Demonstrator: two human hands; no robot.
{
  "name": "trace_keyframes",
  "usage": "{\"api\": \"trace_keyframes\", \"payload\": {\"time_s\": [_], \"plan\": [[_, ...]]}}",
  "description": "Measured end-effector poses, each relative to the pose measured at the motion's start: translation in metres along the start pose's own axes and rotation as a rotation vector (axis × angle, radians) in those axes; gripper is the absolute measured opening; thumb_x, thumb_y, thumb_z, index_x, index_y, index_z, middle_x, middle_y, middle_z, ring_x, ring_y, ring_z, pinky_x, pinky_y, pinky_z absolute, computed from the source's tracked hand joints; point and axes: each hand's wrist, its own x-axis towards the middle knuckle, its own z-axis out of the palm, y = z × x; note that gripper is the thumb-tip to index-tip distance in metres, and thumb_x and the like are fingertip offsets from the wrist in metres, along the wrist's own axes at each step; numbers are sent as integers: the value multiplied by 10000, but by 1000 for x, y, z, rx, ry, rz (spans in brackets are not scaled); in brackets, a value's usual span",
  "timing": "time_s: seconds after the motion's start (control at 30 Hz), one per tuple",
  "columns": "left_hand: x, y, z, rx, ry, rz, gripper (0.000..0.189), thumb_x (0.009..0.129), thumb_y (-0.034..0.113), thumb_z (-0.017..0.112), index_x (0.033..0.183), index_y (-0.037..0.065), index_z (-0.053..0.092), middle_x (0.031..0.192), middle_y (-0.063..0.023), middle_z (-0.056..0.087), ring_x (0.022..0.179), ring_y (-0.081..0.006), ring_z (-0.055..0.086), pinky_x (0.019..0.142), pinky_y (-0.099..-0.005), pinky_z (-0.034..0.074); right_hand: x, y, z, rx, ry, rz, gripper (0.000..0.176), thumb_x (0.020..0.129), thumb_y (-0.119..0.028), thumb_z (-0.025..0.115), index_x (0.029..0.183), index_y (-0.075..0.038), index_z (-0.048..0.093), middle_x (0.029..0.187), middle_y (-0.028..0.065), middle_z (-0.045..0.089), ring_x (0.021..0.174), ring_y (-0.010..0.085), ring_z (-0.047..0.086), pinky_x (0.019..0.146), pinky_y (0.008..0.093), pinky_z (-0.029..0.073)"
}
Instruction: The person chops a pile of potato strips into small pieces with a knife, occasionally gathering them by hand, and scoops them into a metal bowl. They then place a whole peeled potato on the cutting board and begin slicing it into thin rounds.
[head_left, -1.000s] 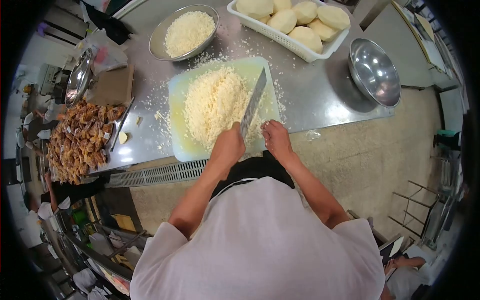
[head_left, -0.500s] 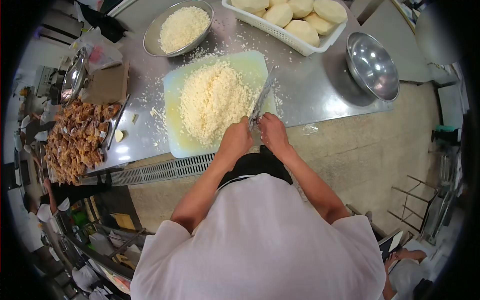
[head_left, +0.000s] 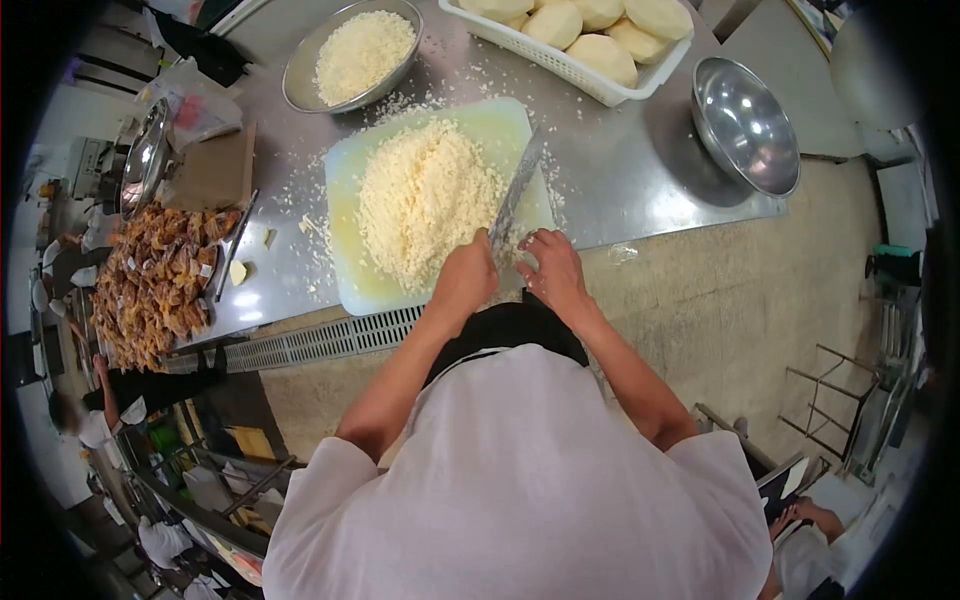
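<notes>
My left hand (head_left: 466, 276) is closed on the handle of a broad-bladed knife (head_left: 517, 190), its blade pointing up and to the right, flecked with pale bits. My right hand (head_left: 556, 272) is just right of the knife near the table's front edge, fingers apart and curved, holding nothing. Left of the blade, a large heap of finely chopped pale vegetable (head_left: 425, 200) covers much of the light green cutting board (head_left: 345, 270). Loose bits lie along the board's right edge and around it.
Behind the board stand a steel bowl (head_left: 400, 82) of chopped vegetable and a white basket (head_left: 560, 72) of peeled, round pale vegetables. A steel bowl (head_left: 745, 125) sits at the right table edge. Brown packaged pieces (head_left: 160, 285) are piled left, beside a dark rod (head_left: 237, 245).
My right hand has come away from the knife, its fingers spreading apart. The knife has shifted slightly and shows more of its flat side. My left hand keeps hold of it.
</notes>
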Motion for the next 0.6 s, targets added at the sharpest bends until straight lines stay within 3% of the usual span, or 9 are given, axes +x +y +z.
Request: {"api": "trace_keyframes", "payload": {"time_s": [0.1, 0.27, 0.4, 0.6], "plan": [[-1, 21, -34, 24, -11, 10, 108, 796, -3, 509, 884, -67, 502, 676, -305, 581, 677, -464, 598, 625, -527, 463, -3, 1, 1, 7, -23, 50, 191, 723, -10, 614, 905, -23, 673, 922, 135, 598, 858, 346, 567, 766, 423, 482], [2, 2, -15, 50, 4, -31, 112, 809, 4, 500, 892, -70, 501, 663, -305, 575, 667, -473, 591, 616, -531, 461, 1, 6, 19, 25, 71, 33, 134, 721, 39, 614, 844, -9, 630, 774, 165, 559, 784, 373, 569, 677, 446, 465], [-6, 15, -34, -21, -46, -39, 119, 810, 4, 494, 905, -69, 499, 667, -313, 572, 659, -480, 587, 611, -535, 459, 10, 4, 17, 105, 61, 35, 54, 748, 22, 547, 778, 8, 590, 806, 181, 555, 821, 388, 564, 702, 462, 464], [1, 4, -6, -43, -32, 20, 144, 815, 33, 509, 931, -50, 484, 697, -299, 574, 702, -467, 585, 631, -505, 452, 10, 2, 13, 46, 19, 22, 64, 730, 25, 552, 779, 12, 590, 803, 187, 556, 814, 390, 570, 702, 455, 476]]}}
